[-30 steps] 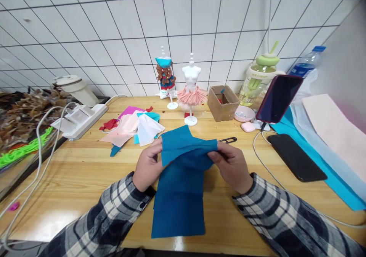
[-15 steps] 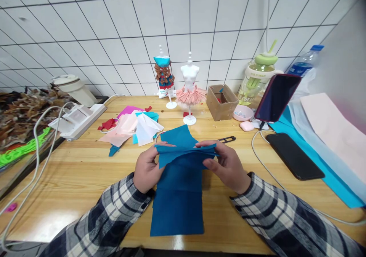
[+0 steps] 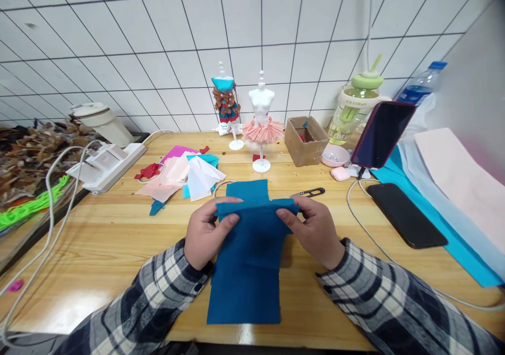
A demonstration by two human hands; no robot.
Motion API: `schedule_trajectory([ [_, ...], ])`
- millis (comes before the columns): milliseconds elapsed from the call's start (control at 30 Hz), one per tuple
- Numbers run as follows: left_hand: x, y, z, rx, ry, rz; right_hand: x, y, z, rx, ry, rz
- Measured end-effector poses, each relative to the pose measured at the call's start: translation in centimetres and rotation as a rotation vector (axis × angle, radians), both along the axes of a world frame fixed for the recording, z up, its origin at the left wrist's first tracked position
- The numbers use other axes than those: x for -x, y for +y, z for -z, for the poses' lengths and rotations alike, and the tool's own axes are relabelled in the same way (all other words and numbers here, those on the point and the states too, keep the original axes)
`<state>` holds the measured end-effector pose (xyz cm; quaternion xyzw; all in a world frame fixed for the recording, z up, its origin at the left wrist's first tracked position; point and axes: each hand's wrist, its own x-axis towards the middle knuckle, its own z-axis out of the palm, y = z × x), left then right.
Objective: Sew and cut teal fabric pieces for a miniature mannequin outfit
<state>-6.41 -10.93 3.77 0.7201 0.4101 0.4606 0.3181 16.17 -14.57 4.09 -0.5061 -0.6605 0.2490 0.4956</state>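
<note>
A long strip of teal cloth (image 3: 246,271) lies on the wooden table (image 3: 118,239), running from the front edge toward the middle. My left hand (image 3: 205,231) pinches a fold at the cloth's far end on its left side, thumb on top. My right hand (image 3: 315,229) pinches the same fold on the right side. The folded part is lifted slightly off the table between both hands. Black thread snips (image 3: 311,192) lie just beyond my right hand.
Two small dress forms (image 3: 262,123) stand at the back beside a cardboard box (image 3: 306,140). Cloth scraps (image 3: 185,173) lie at the left. A propped phone (image 3: 382,134), a flat phone (image 3: 406,214), a drink jug (image 3: 355,108) and stacked cloth sheets (image 3: 457,186) fill the right.
Both hands have pressed the raised fold flatter and lower; the far flap of the cloth now lies squarer behind the fold. The thumbs have slid onto the top of the fold.
</note>
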Motion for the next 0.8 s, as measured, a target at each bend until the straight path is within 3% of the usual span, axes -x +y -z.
schedule_trajectory([
  [133, -0.2, 0.1, 0.1, 0.008, -0.037, -0.149, 0.2, -0.1, 0.1, -0.015, -0.008, -0.007],
  [300, 0.1, -0.2, 0.1, -0.11, 0.046, -0.155, 0.4, -0.4, 0.1, 0.0, 0.111, -0.106],
  [367, 0.4, -0.2, 0.1, -0.099, 0.013, -0.049, 0.4, -0.7, -0.1, -0.012, 0.13, -0.131],
  [533, 0.6, 0.2, -0.2, 0.162, 0.086, 0.43, -0.3, -0.7, -0.4, 0.024, 0.292, -0.232],
  [633, 0.0, 0.4, -0.8, 0.193, 0.186, 0.559, -1.3, 0.3, 0.0, 0.068, 0.407, -0.125],
  [800, -0.9, 0.1, -0.9, 0.271, 0.249, 0.674, -3.3, 2.5, 0.5, 0.004, 0.398, 0.011],
])
